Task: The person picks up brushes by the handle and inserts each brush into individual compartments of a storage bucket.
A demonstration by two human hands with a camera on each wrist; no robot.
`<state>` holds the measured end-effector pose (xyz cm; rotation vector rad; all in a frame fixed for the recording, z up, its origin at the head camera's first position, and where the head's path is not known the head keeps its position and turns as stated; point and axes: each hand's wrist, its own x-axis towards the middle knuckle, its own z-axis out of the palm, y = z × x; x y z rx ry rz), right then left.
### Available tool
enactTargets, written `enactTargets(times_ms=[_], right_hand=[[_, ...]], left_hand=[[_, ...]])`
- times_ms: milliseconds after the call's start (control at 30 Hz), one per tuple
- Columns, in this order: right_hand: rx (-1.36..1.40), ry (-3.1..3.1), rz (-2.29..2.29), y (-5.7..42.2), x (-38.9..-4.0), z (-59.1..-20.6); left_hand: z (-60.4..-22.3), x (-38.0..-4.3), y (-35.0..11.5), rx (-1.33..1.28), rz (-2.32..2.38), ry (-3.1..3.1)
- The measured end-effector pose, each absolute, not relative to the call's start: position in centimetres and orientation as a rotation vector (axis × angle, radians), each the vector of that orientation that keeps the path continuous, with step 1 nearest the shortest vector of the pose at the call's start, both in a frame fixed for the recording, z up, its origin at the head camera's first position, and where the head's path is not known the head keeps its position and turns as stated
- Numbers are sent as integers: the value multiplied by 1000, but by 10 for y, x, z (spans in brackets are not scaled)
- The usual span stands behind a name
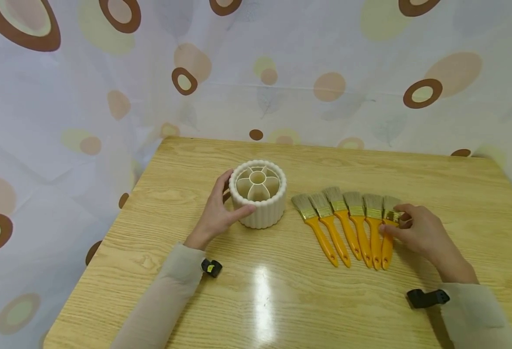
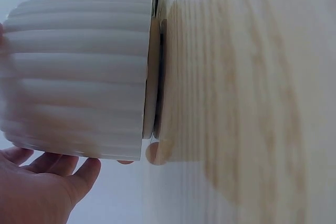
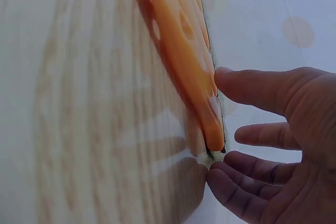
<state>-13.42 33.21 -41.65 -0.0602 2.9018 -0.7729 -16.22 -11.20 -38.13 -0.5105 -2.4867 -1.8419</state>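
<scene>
In the head view, my left hand [image 1: 218, 213] holds a cream ribbed round organizer [image 1: 262, 215] from the left, thumb across its front and fingers round its far side. Petal-like compartments fill its top. The left wrist view shows fingers [image 2: 81, 179] against the ribbed wall [image 2: 79, 87]. My right hand [image 1: 424, 236] is at the rightmost paintbrush [image 1: 387, 247], thumb by the yellow handle and fingertips beside the metal band. From the right wrist, its thumb [image 3: 252, 87] and fingers are spread apart around the brush handle [image 3: 191, 72].
Several more flat paintbrushes [image 1: 356, 225] with yellow handles lie fanned side by side, bristles pointing away, between organizer and right hand. All stands on a wood-grain table [image 1: 221, 310]. A patterned white sheet [image 1: 291, 72] hangs behind and at the left.
</scene>
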Motion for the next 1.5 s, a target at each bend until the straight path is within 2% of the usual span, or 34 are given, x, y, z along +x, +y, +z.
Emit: enactTargets(times_ms=[1033, 1333, 1500], right_hand=[[-103, 2932, -749, 335, -136, -418], [-82, 2902, -747, 340, -135, -416], [-85, 2883, -739, 340, -134, -414]], left_hand=[[-380, -160, -111, -527, -1837, -2473], [-412, -177, -116, -524, -1844, -2464], [-417, -179, -118, -529, -1838, -2443]])
